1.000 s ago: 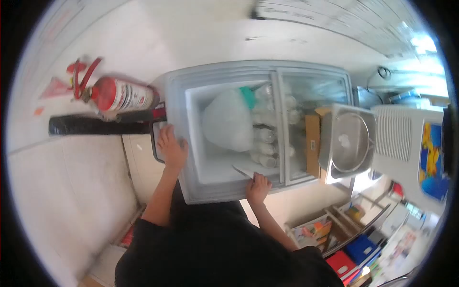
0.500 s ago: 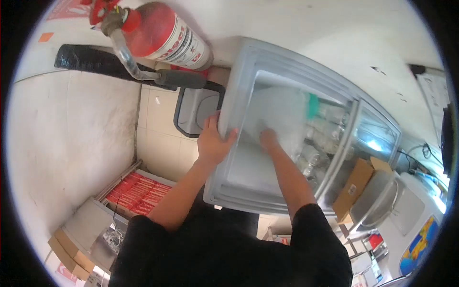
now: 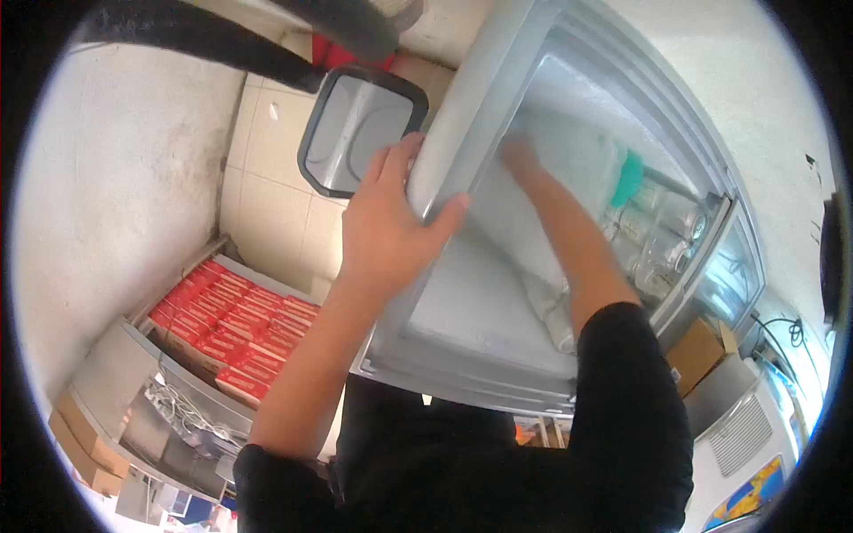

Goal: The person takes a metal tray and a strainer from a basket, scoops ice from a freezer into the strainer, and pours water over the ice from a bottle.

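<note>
Head view: left hand [image 3: 389, 218] lies spread on the freezer [image 3: 466, 115] rim, nine o'clock; right hand [image 3: 521, 151] is at the bag [image 3: 579, 160], grip too blurred to tell.

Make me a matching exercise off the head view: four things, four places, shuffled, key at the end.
Things
1. left hand
2. red boxes
3. right hand
4. carton

Places
A. inside the freezer
B. on the freezer's edge, fingers over the outer side
C. toward the picture's right side
D. in rows at the picture's lower left

Pairs: 1-B, 2-D, 3-A, 4-C
</note>
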`<action>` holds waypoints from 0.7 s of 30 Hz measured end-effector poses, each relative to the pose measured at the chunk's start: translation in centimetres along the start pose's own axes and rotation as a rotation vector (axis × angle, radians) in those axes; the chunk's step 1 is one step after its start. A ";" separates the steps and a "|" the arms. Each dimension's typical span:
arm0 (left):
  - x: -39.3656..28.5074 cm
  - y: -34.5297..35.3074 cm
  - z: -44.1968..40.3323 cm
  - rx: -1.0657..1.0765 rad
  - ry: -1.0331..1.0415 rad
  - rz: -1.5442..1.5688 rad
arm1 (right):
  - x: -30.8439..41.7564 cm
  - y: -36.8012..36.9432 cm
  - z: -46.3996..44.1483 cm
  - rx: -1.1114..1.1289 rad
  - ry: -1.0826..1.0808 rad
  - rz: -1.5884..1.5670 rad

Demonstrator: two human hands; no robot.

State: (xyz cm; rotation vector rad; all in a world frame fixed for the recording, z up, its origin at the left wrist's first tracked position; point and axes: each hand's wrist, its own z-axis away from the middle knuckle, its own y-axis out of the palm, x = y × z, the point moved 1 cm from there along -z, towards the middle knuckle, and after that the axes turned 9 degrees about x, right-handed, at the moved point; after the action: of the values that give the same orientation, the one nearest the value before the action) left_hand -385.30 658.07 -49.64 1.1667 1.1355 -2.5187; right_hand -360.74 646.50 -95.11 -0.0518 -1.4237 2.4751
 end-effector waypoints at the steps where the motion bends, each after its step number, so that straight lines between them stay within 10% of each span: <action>1: 0.0 -0.1 0.1 0.006 -0.011 0.012 | -0.3 -0.8 -0.1 -0.031 -0.033 -0.091; 8: -0.5 0.6 -1.8 -0.041 -0.059 0.015 | 1.0 -1.4 -2.3 0.252 -0.264 0.360; 14: -5.1 2.3 -10.9 -0.378 0.286 -0.087 | 0.7 -4.7 -1.0 0.237 -0.290 0.364; 21: -6.6 1.8 -12.0 -0.236 0.086 -0.141 | 2.6 -4.9 0.3 0.307 -0.122 0.342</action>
State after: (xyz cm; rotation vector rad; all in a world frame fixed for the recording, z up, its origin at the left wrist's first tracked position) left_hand -372.86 663.95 -50.99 1.1792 1.5389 -2.3670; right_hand -362.18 649.27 -90.49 -0.0893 -1.1384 2.9998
